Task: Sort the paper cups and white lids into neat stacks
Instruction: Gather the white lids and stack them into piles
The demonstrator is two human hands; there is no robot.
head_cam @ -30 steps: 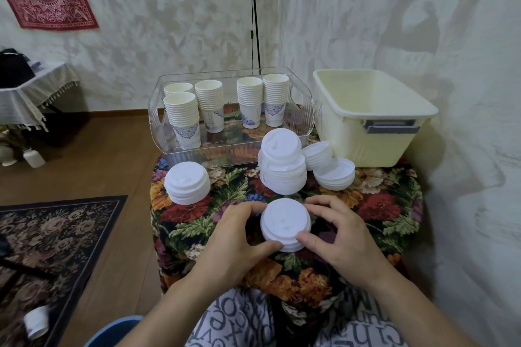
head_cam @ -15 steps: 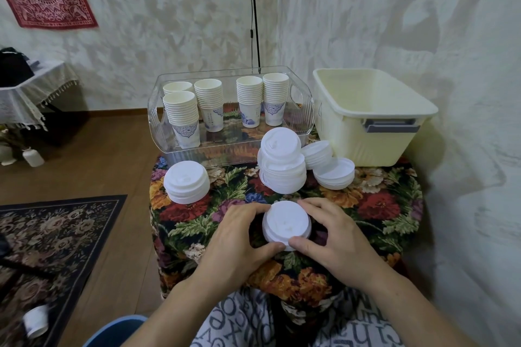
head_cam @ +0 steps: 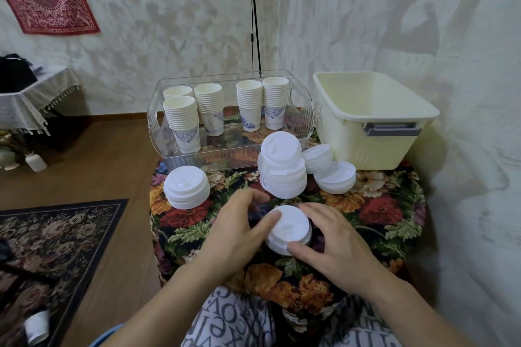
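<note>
The small lid stack (head_cam: 289, 229) sits on the floral tablecloth (head_cam: 380, 214) just in front of the tall lid pile (head_cam: 282, 170), its axis upright, cupped between both hands. The left hand (head_cam: 235, 229) grips its left rim (thumb on top); the right hand (head_cam: 335, 245) curls round the near-right side, equally close. Since a second ago, the left thumb has slid onto the lid.

The left hand (head_cam: 234, 229) covers the left side of the small stack of lids (head_cam: 289, 229) in the grip, and the right hand (head_cam: 335, 248) covers its near right edge, so how many lids it holds cannot be told. Beyond the grip, the tall pile of lids (head_cam: 282, 169) hides part of the tilted stack (head_cam: 318, 158) behind it. Far left of the grip, a white object (head_cam: 35, 327) on the floor is too blurred to name. Both forearms run off the bottom edge.
</note>
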